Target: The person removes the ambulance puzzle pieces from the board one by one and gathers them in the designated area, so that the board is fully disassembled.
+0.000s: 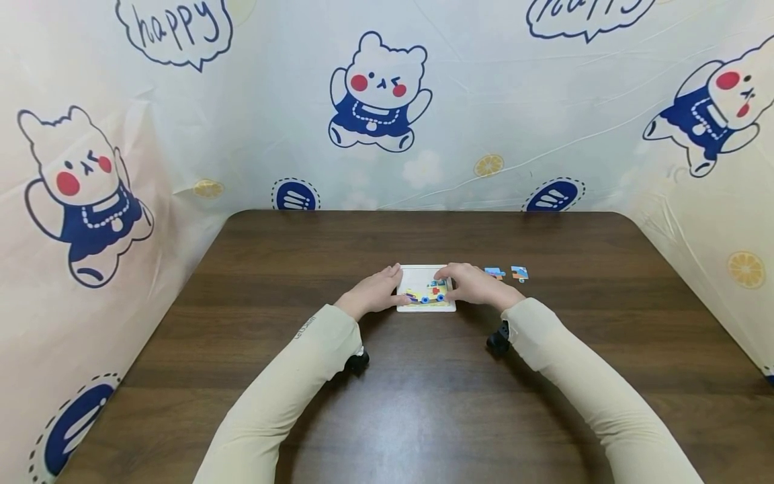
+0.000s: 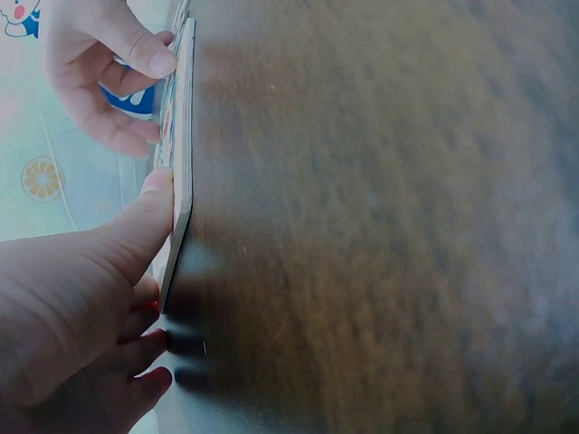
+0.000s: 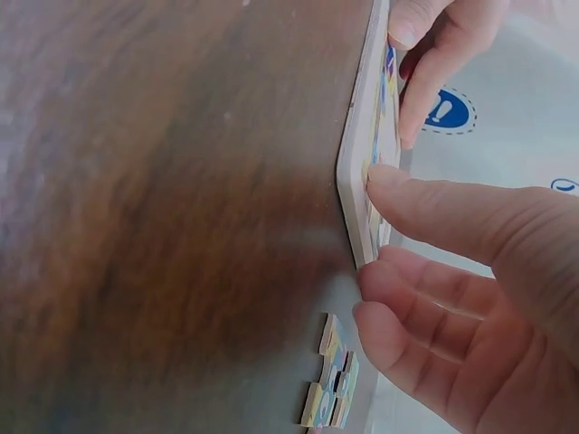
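A white-rimmed jigsaw puzzle board point(image 1: 417, 267) lies on the table, its lower part filled with colourful pieces point(image 1: 432, 296) and its upper left bare. My left hand point(image 1: 377, 290) holds the board's left side, thumb on the top face and fingers bent along the edge. Over the right side is my right hand point(image 1: 474, 286), its thumb point(image 3: 398, 185) touching the board near the lower right corner. Its index finger reaches over the pieces, and the other fingers curl by the edge. Whether a piece is pinched there is hidden.
Loose jigsaw pieces point(image 1: 519, 273) lie on the brown wooden table point(image 1: 387, 390), to the right of the board and beyond my right hand. A printed curtain point(image 1: 260, 121) hangs behind the table and along its sides.
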Demonstrator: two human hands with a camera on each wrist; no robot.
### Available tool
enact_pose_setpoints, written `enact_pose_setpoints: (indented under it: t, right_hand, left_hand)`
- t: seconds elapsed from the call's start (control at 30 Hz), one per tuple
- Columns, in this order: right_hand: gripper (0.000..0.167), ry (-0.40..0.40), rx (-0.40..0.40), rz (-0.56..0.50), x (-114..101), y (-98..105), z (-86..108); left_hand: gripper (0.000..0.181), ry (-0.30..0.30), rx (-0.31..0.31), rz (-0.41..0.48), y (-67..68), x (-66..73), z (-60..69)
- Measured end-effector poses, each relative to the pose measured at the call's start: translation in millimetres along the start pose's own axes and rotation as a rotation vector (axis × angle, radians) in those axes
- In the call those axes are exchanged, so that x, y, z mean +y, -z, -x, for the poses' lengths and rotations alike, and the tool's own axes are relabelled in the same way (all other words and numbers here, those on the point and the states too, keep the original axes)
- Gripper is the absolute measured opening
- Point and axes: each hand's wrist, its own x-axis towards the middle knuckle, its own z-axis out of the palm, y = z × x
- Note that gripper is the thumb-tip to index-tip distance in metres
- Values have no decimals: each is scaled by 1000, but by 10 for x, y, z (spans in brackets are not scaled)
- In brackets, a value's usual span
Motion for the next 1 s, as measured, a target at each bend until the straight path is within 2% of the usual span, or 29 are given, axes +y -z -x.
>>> enact_pose_setpoints:
  t: [0.77, 0.87, 1.0]
  right_hand:
    - [41, -16, 8, -12, -14, 8, 13]
    - [37, -6, 7, 3, -19, 2, 7]
    - [24, 19, 8, 31, -10, -19, -23]
  left_hand:
    - [75, -7, -2, 14, 4, 8, 9]
    - [75, -11, -2, 9, 2, 5, 11]
    - [75, -10, -1, 4, -1, 1, 12]
